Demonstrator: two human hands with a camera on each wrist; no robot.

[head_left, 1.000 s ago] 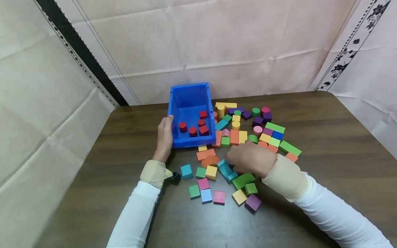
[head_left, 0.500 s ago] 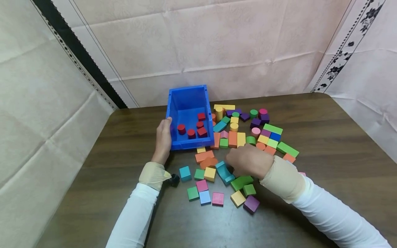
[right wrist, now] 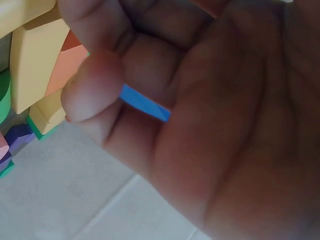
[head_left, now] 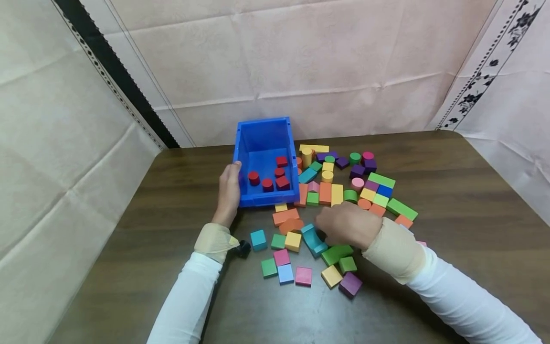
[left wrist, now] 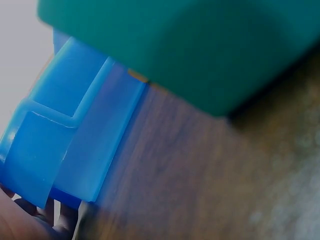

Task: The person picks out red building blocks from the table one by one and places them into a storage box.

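A blue plastic bin (head_left: pixel 262 138) stands tilted toward me at the table's far side, with several red cylinders and cubes (head_left: pixel 267 185) inside. My left hand (head_left: pixel 228 191) grips its left wall, thumb at the rim; the left wrist view shows fingers (left wrist: pixel 20 217) curled at the bin's edge. Over the scattered wooden blocks, my right hand (head_left: pixel 349 223) is lowered with bent fingers, just right of a teal arch block (head_left: pixel 313 240). In the right wrist view the fingers (right wrist: pixel 95 85) are curled, and a blue strip shows through a gap. Whether they pinch a block is hidden.
Many coloured blocks lie right of and in front of the bin, including a green bar (head_left: pixel 401 209) and a purple cube (head_left: pixel 350 284). A teal cube (head_left: pixel 259 240) sits near the left wrist. Fabric-covered walls (head_left: pixel 326 62) stand behind the brown table (head_left: pixel 451 205).
The head view shifts slightly. My left hand stays on the bin, and the right hand stays low over nearly the same spot among the blocks. The red blocks in the bin look unchanged.
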